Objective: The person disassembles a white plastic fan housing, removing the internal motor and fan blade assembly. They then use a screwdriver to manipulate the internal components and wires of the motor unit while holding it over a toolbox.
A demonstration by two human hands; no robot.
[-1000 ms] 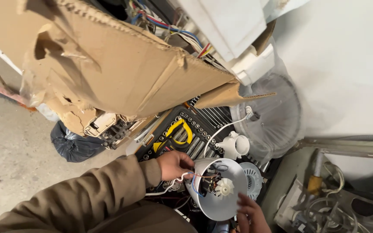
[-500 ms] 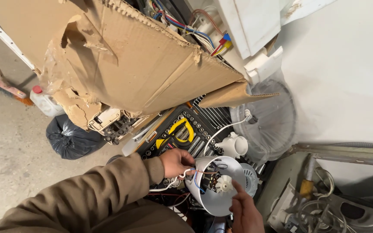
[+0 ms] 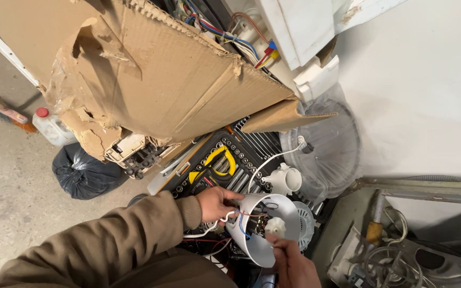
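Note:
My left hand point(image 3: 215, 203) grips the rim of a white round plastic housing point(image 3: 252, 245) with loose red, blue and white wires inside. My right hand point(image 3: 293, 263) comes up from the bottom edge and its fingers pinch a small white part point(image 3: 274, 226) at the middle of the housing. A white cord point(image 3: 265, 162) runs from the housing up towards a fan grille. Beneath both hands lies an open black socket tool case point(image 3: 225, 160) with a yellow-handled tool point(image 3: 214, 160).
A big torn cardboard sheet point(image 3: 161, 80) leans overhead against a white appliance with exposed coloured wiring point(image 3: 246, 37). A clear fan grille point(image 3: 329, 146) stands right. A black bag point(image 3: 84, 173), plastic bottle point(image 3: 52, 128) and broom point(image 3: 6, 113) sit on the concrete floor left. Hoses and cables point(image 3: 396, 256) fill the bottom right.
My right hand has risen from the bottom edge onto the centre of the housing. The housing has tilted towards me, and the view has shifted slightly.

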